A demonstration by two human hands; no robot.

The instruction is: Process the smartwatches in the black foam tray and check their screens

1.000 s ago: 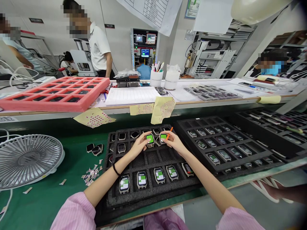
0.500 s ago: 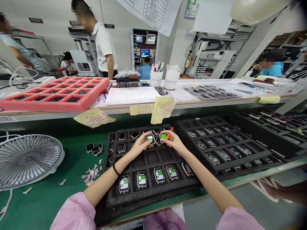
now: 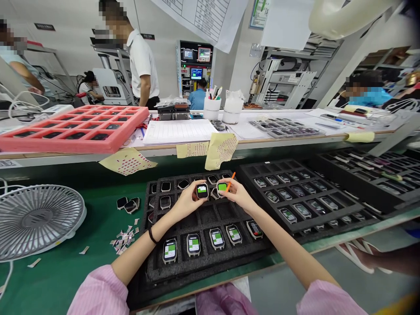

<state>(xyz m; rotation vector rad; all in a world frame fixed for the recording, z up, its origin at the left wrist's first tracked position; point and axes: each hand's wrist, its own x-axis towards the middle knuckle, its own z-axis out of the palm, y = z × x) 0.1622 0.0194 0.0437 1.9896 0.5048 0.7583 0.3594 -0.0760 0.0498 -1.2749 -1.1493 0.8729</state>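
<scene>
My left hand (image 3: 187, 202) grips a square watch (image 3: 202, 190) by its edges, its screen lit green and white. Close beside it, my right hand (image 3: 239, 192) holds a second watch (image 3: 222, 187) with a green screen, along with an orange stick (image 3: 231, 181) that points up. Both hands are above a black foam tray (image 3: 193, 272). In the tray's front row stand several lit watches (image 3: 217, 238), one at the right with red on its screen (image 3: 254, 229). Dark-screened watches (image 3: 166, 202) fill slots at the back and left.
A grey fan (image 3: 41, 221) stands at the left, near loose watches (image 3: 131, 205) and small strips (image 3: 123, 240) on the green mat. More black trays (image 3: 315, 223) lie to the right. A pink foam tray (image 3: 113, 144) rests on the shelf. Several people are beyond.
The watch in my left hand has turned to face the camera more, and its screen shows less green. My left fingers have shifted to its edges. The view has moved slightly.
</scene>
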